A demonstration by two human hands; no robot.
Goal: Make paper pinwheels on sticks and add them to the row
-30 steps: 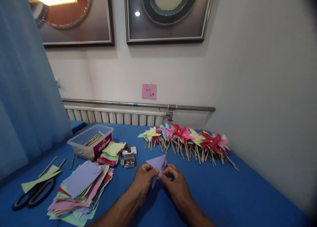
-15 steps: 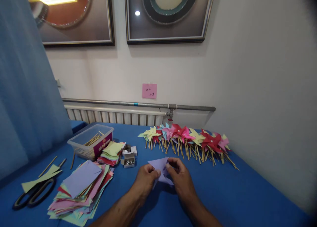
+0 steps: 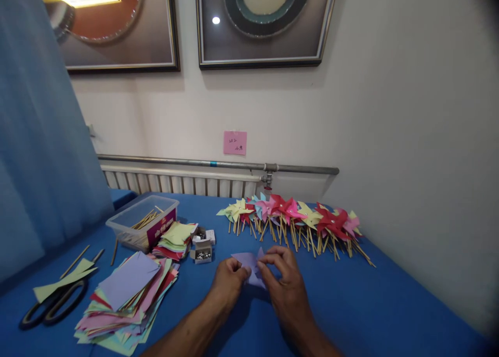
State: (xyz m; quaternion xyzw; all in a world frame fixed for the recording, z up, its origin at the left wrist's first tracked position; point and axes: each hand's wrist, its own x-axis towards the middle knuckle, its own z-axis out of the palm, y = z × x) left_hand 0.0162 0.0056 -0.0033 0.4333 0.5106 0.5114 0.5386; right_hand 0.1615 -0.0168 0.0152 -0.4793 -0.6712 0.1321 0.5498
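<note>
A purple sheet of paper [image 3: 255, 279], cut and partly folded, is held up above the blue table between both hands. My left hand [image 3: 230, 283] pinches its left side between thumb and fingers. My right hand [image 3: 284, 280] is closed on a flap at the paper's right side, with thumb and fingertip meeting near the middle. Beyond the hands, two small boxes of metal pins [image 3: 203, 254] stand open. To the left lies a stack of coloured paper sheets [image 3: 128, 287], with a purple sheet on top.
A row of finished paper pinwheels [image 3: 290, 211] on sticks lies at the back right. A clear plastic box [image 3: 117, 226] holds thin sticks. Beside it is a smaller paper pile [image 3: 177, 237]. Black-handled scissors [image 3: 64, 305] lie far left under a pale green strip. A blue curtain [image 3: 42, 139] hangs left.
My right hand has shifted its grip on the purple paper, its fingers now more extended and pinching the flap nearer the middle. My left hand has barely moved.
</note>
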